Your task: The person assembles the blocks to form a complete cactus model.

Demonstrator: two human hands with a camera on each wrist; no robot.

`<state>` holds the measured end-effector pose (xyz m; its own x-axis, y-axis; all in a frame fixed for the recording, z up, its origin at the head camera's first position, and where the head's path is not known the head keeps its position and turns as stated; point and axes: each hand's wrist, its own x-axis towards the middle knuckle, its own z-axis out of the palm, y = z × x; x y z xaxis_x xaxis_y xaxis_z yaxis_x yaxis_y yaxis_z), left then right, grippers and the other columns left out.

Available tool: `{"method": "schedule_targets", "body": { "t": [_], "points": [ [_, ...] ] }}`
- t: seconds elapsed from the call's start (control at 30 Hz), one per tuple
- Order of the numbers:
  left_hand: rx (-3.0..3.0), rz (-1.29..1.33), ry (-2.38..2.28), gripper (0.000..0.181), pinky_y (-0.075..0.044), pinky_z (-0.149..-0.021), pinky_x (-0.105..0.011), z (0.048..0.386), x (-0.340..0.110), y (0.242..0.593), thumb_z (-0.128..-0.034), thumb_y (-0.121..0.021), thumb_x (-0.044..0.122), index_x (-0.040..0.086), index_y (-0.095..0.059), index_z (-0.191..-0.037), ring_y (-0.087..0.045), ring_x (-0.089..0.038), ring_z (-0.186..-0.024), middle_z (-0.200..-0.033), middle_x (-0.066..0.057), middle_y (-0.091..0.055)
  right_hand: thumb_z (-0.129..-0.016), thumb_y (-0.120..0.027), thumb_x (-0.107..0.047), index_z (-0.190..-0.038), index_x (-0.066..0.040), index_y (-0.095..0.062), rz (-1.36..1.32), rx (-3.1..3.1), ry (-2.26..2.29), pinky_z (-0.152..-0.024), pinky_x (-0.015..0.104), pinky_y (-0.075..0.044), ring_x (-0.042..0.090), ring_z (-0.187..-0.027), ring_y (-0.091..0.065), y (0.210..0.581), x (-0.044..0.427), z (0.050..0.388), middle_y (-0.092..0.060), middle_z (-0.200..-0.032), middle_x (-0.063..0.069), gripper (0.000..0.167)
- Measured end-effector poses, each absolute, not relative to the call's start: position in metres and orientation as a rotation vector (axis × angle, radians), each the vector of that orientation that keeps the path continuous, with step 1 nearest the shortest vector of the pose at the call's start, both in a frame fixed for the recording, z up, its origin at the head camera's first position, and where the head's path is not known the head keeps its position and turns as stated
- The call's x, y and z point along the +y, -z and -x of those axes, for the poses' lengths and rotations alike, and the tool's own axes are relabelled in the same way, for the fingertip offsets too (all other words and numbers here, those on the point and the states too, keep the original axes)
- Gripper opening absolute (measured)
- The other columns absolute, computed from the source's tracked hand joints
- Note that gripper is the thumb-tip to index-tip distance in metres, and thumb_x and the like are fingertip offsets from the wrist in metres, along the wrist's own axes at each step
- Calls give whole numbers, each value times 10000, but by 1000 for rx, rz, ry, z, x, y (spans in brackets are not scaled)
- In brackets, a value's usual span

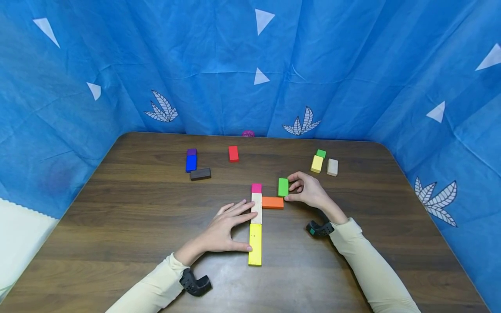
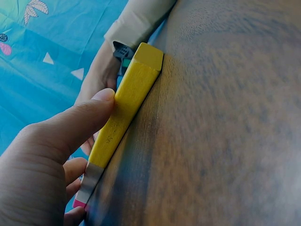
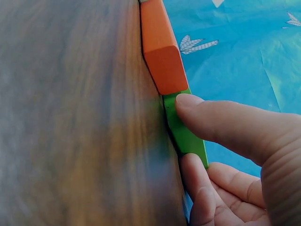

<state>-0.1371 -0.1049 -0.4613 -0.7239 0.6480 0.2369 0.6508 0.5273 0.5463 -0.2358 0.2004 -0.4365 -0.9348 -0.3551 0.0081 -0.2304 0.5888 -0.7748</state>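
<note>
A column of blocks runs up the middle of the table: a long yellow block (image 1: 255,250), a white block (image 1: 256,213) and a pink block (image 1: 256,188). From the white block's right side an orange block (image 1: 272,203) sticks out sideways. My left hand (image 1: 221,230) lies along the column's left side with spread fingers, its thumb touching the yellow block (image 2: 124,106) and its fingertips at the white one. At the orange block's far right corner stands a green block (image 1: 283,187); my right hand (image 1: 309,191) pinches it between thumb and fingers. In the right wrist view the green block (image 3: 188,136) adjoins the orange one.
At the back left lie purple (image 1: 192,151), blue (image 1: 191,163) and dark brown (image 1: 200,174) blocks. A red block (image 1: 233,154) sits at back centre. Small green (image 1: 321,153), pale yellow (image 1: 317,164) and whitish (image 1: 332,167) blocks are at back right. A blue curtain (image 1: 219,52) hangs behind the table.
</note>
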Motion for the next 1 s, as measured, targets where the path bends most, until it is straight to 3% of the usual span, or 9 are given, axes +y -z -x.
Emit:
{"method": "schedule_targets", "body": {
  "t": [1.0],
  "points": [
    [-2747, 1167, 1003, 843, -225, -1134, -598, 137, -104, 461, -724, -792, 528, 171, -514, -1435, -298, -319, -1470, -1571, -18, -374, -746, -850, -139, -1261, -7, -583, 558, 2610, 1277, -762, 250, -498, 210, -904, -661, 435, 204, 234, -706, -1013, 112, 594]
  ]
}}
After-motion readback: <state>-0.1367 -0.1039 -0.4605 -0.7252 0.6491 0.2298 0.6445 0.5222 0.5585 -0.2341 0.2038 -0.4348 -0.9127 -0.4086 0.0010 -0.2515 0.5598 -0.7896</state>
